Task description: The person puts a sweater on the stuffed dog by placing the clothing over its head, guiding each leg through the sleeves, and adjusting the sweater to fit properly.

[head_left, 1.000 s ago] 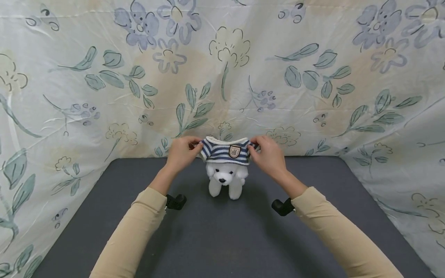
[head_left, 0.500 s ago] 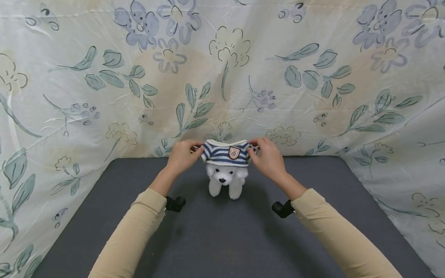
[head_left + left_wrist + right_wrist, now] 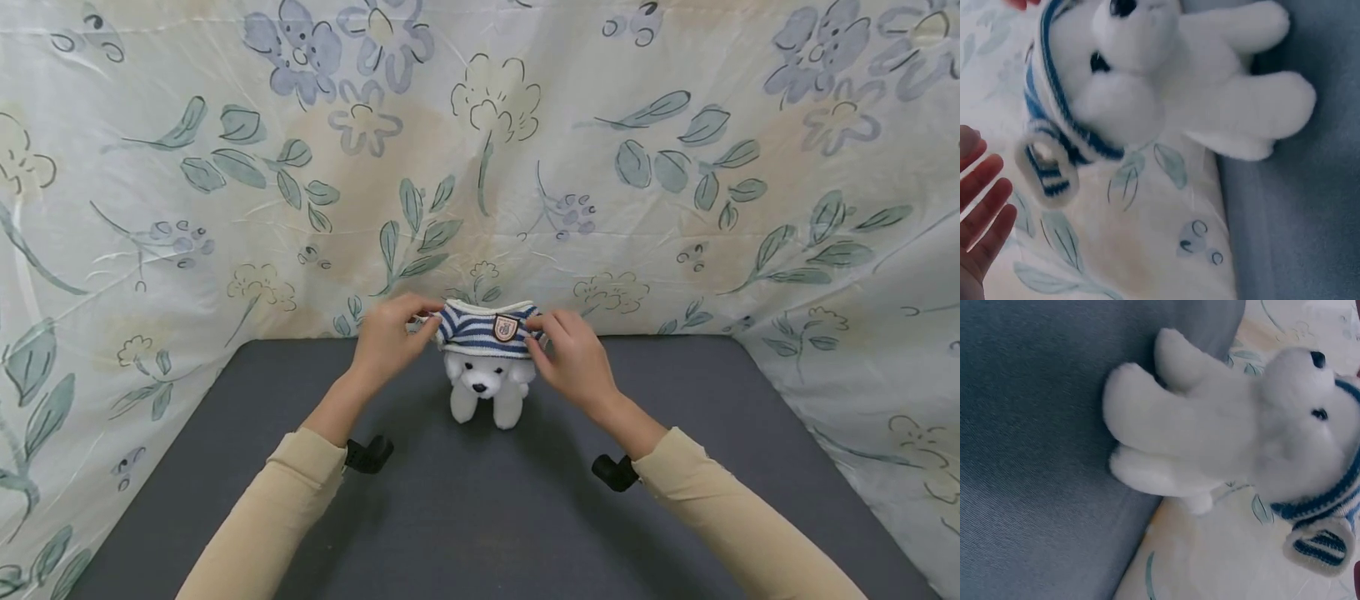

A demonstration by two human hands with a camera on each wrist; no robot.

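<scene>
A white plush dog (image 3: 491, 387) stands upright on the dark grey table. Over the top of its head sits a small blue-and-white striped doll shirt (image 3: 480, 337) with a shield patch (image 3: 506, 328); its lower hem circles above the eyes. At the shirt's left sleeve is my left hand (image 3: 390, 337); in the left wrist view its fingers (image 3: 985, 206) are relaxed and spread, apart from the loose sleeve (image 3: 1046, 172). My right hand (image 3: 573, 354) is at the other side, fingertips by the shirt's edge, thumb and forefinger apart. The right wrist view shows that sleeve (image 3: 1322, 547) hanging unpinched.
A floral cloth (image 3: 480, 167) hangs behind the table and along both sides. The grey tabletop (image 3: 480, 517) spreads out in front of the dog. Black wrist cameras (image 3: 369, 455) are strapped below both hands.
The shirt has come down slightly onto the dog's head. Both hands have let go of the sleeves; the left fingers have loosened and the right hand has shifted slightly inward and down.
</scene>
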